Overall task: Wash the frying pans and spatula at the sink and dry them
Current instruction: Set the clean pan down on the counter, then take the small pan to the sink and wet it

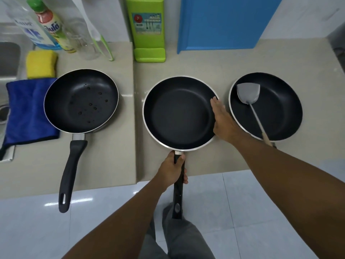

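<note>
Now, left hand (174, 170): fingers and thumb wrapped round the long black handle (178, 195) of the middle pan (179, 113), a round black non-stick frying pan with a bright metal rim.
Right hand (223, 120): fingers straight and together, laid flat against that pan's right rim, fingertips just inside it.
Middle pan: near the front edge of the beige stone counter (112, 156), with its handle jutting past the edge over the pale tiled floor (242, 202).
Left pan (81, 100): a matching black frying pan nearer the counter's left end. Beads of water dot its inside, and its black handle also overhangs the front edge.
Right pan (270, 113): another of the same kind towards the right end. It holds a grey metal spatula (248, 93) whose blade lies flat on the pan's bottom.
Hidden: the right forearm covers the right pan's handle and the tip of the spatula's pale wooden grip.
Cut off: the steel sink (7, 58) at the left edge shows only in part.
Left end: a folded blue fleecy cloth (28, 109) lies partly under the left pan's rim, with a yellow foam sponge (41, 63) behind it.
Back edge: a green plastic holder (147, 25) and a blue board (224, 21) stand upright.
</note>
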